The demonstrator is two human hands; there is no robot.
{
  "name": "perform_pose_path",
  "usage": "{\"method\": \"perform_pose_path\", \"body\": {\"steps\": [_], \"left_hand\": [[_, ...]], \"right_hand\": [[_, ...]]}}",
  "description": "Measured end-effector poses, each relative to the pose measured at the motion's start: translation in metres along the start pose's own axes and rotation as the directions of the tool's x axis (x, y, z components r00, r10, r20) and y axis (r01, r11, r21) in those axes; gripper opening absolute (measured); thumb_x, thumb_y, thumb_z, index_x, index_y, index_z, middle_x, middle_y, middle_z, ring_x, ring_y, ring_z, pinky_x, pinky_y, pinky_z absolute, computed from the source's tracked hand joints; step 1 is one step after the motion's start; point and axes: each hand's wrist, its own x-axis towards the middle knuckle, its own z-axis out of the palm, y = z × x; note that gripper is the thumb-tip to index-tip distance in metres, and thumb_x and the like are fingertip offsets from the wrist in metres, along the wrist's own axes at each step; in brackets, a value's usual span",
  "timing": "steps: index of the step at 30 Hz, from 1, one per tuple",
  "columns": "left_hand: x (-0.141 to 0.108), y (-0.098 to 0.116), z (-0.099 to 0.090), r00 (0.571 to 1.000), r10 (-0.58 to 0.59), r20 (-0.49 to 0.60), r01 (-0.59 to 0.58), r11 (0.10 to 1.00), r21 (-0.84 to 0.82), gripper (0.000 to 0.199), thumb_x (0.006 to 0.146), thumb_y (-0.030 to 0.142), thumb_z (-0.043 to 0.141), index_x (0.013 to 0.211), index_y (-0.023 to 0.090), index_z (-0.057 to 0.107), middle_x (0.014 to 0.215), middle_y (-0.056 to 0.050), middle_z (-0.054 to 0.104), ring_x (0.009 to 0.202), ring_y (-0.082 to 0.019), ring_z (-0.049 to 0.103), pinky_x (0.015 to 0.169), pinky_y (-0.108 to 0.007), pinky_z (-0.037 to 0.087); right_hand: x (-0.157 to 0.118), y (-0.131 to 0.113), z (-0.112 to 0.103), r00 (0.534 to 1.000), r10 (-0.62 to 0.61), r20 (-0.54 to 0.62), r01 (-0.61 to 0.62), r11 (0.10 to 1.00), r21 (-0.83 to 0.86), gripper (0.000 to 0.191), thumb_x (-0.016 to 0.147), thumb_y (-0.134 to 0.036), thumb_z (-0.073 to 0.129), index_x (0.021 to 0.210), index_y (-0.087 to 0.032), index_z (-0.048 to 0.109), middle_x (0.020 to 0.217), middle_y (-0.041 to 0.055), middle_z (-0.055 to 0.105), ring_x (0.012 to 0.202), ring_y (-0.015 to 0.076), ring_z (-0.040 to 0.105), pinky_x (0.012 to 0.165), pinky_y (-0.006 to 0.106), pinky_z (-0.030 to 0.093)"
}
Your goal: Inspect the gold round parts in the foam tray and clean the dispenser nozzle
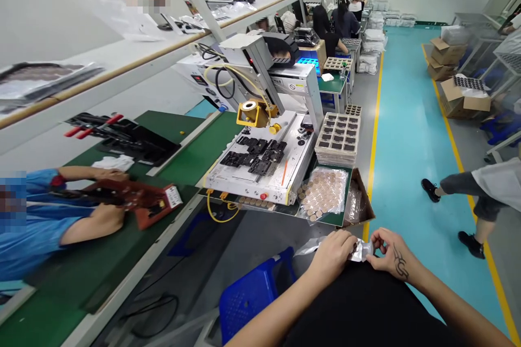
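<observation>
Fingers of the left hand [334,252] curl closed over a crumpled silvery packet [358,252], while the right hand [385,249], thumb and fingertips nearly together, pinches a small translucent piece [368,249] at the packet's near end; whether the two are joined I cannot tell. Both sit in front of the person's dark clothing [374,303], and this sort of close finger work should go best with a steady but light left grip (thin film creases and tears easily), the right using fingertips only, in small, even moves, with the piece in sight. Just beyond lie a cardboard box [368,207] and bagged brown discs [325,192] on the green surface [344,211], so elbows want care there; a blue stool [246,295] stands to the left. Farther out, a white machine [240,181] bears black fixtures [260,146], with stacked trays [337,158] beside it, and at far left a co-worker handles a reddish-brown fixture [148,218]
</observation>
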Motion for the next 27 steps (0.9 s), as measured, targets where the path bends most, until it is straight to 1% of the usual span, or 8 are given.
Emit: {"method": "perform_pose_path", "body": {"steps": [4, 8, 12, 14, 17, 21, 24, 27], "left_hand": [[0.009, -0.002, 0.009, 1.0, 0.017, 0.001, -0.017, 0.997, -0.071, 0.017, 0.1, 0.01, 0.056, 0.112, 0.019, 0.063, 0.1, -0.008, 0.07, 0.086, -0.025, 0.063, 0.074, -0.036, 0.046], [0.023, -0.012, 0.031, 0.999, 0.034, -0.021, -0.037, 0.986, -0.164, 0.019, 0.101, 0.012, 0.055, 0.115, 0.018, 0.064, 0.104, -0.01, 0.07, 0.092, -0.025, 0.065, 0.078, -0.036, 0.049], [0.043, -0.02, 0.071, 0.991, 0.13, -0.009, -0.127, 0.95, -0.284, 0.022, 0.102, 0.016, 0.054, 0.119, 0.019, 0.068, 0.107, -0.011, 0.073, 0.101, -0.025, 0.067, 0.089, -0.038, 0.05], [0.056, -0.021, 0.095, 0.982, 0.19, 0.011, -0.175, 0.922, -0.346, 0.023, 0.102, 0.019, 0.056, 0.12, 0.021, 0.07, 0.111, -0.011, 0.076, 0.106, -0.024, 0.068, 0.095, -0.039, 0.048], [0.076, -0.031, 0.128, 0.976, 0.214, 0.051, -0.174, 0.893, -0.414, 0.023, 0.104, 0.025, 0.056, 0.119, 0.022, 0.072, 0.116, -0.011, 0.077, 0.115, -0.025, 0.067, 0.103, -0.042, 0.046], [0.1, -0.068, 0.154, 0.984, 0.116, 0.136, -0.042, 0.889, -0.456, 0.022, 0.103, 0.03, 0.061, 0.119, 0.022, 0.074, 0.125, -0.013, 0.076, 0.133, -0.031, 0.059, 0.115, -0.052, 0.038], [0.099, -0.098, 0.159, 0.977, -0.014, 0.214, 0.117, 0.871, -0.477, 0.027, 0.099, 0.032, 0.069, 0.123, 0.019, 0.072, 0.138, -0.017, 0.068, 0.144, -0.036, 0.049, 0.121, -0.06, 0.031], [0.079, -0.107, 0.157, 0.948, -0.122, 0.296, 0.267, 0.81, -0.522, 0.037, 0.099, 0.043, 0.071, 0.124, 0.015, 0.069, 0.144, -0.017, 0.063, 0.144, -0.037, 0.05, 0.122, -0.064, 0.032]], "right_hand": [[-0.013, 0.003, -0.024, 0.997, 0.046, -0.06, -0.047, 0.999, -0.027, 0.015, 0.072, -0.026, 0.072, 0.083, -0.021, 0.064, 0.079, 0.0003, 0.062, 0.066, 0.016, 0.054, 0.058, 0.028, 0.047], [-0.043, 0.02, -0.077, 0.966, 0.174, -0.19, -0.171, 0.985, 0.03, 0.019, 0.075, -0.036, 0.074, 0.085, -0.021, 0.07, 0.078, 0.0041, 0.066, 0.066, 0.0196, 0.06, 0.053, 0.028, 0.051], [-0.084, 0.047, -0.143, 0.835, 0.335, -0.436, -0.321, 0.941, 0.108, 0.04, 0.067, -0.054, 0.085, 0.087, -0.021, 0.074, 0.079, 0.007, 0.067, 0.067, 0.0218, 0.062, 0.051, 0.029, 0.053], [-0.103, 0.057, -0.161, 0.763, 0.373, -0.528, -0.355, 0.924, 0.141, 0.044, 0.061, -0.056, 0.089, 0.086, -0.021, 0.076, 0.08, 0.0085, 0.067, 0.068, 0.0234, 0.063, 0.052, 0.031, 0.054], [-0.12, 0.062, -0.164, 0.702, 0.412, -0.581, -0.383, 0.906, 0.18, 0.047, 0.061, -0.055, 0.091, 0.09, -0.021, 0.077, 0.084, 0.0103, 0.069, 0.071, 0.0249, 0.065, 0.053, 0.031, 0.055], [-0.125, 0.066, -0.151, 0.652, 0.395, -0.648, -0.342, 0.915, 0.214, 0.048, 0.064, -0.059, 0.09, 0.09, -0.021, 0.075, 0.082, 0.0095, 0.068, 0.072, 0.0246, 0.064, 0.053, 0.03, 0.056], [-0.123, 0.072, -0.148, 0.681, 0.429, -0.594, -0.379, 0.9, 0.216, 0.049, 0.063, -0.059, 0.091, 0.089, -0.02, 0.075, 0.081, 0.0084, 0.068, 0.068, 0.023, 0.064, 0.051, 0.029, 0.056], [-0.114, 0.076, -0.139, 0.713, 0.438, -0.548, -0.382, 0.898, 0.22, 0.049, 0.065, -0.059, 0.09, 0.088, -0.019, 0.074, 0.078, 0.0063, 0.068, 0.064, 0.0211, 0.064, 0.053, 0.029, 0.057]]}}
